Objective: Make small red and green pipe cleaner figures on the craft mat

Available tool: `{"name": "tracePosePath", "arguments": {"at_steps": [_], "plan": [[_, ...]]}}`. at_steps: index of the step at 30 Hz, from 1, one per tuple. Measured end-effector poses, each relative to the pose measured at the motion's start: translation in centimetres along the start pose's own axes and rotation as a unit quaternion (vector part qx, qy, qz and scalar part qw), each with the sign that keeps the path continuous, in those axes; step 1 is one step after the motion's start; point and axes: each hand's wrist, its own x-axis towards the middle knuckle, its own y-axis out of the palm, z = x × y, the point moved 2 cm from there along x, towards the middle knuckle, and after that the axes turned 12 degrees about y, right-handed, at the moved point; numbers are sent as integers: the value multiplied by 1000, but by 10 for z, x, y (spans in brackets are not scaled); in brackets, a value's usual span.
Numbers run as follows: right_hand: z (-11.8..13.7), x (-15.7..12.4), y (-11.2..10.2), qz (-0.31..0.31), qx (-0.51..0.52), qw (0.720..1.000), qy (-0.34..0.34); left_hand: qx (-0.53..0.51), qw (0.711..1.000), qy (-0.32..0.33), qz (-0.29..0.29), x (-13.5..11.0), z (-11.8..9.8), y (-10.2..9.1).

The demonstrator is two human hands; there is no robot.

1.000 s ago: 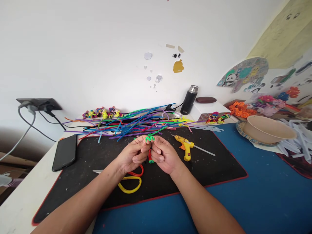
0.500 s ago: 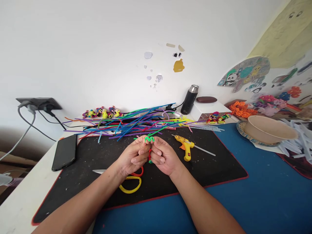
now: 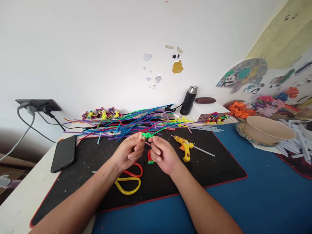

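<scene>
Between my hands is a green pipe cleaner (image 3: 146, 135), bent into a wavy zigzag, with a straight end sticking out to the upper right. My left hand (image 3: 130, 149) pinches the wavy part from the left. My right hand (image 3: 163, 152) grips it from the right with thumb and fingers. Just below, on the black mat, stands a small red and green roll (image 3: 150, 157), partly covered by my right fingers. Scissors with red and yellow handles (image 3: 129, 186) lie under my left wrist, their blades mostly hidden.
A yellow glue gun (image 3: 186, 148) with a glue stick lies right of my hands. Loose pipe cleaners (image 3: 131, 122) heap along the wall. A phone (image 3: 63, 153) is at left; a black flask (image 3: 189, 100) and a beige bowl (image 3: 269, 130) stand behind and right.
My hands have moved slightly apart, my left one shifting left with the wavy part. More of the zigzag, the red and green roll and the scissor handles now shows.
</scene>
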Motion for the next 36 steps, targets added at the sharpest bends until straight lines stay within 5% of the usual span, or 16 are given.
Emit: {"name": "tracePosePath", "arguments": {"at_steps": [11, 36], "plan": [[5, 1, -5, -33, -31, 998, -34, 166, 985, 22, -36, 1, -8, 3], [8, -3, -4, -20, -71, 997, -25, 188, 982, 19, -19, 0, -6, 2]]}}
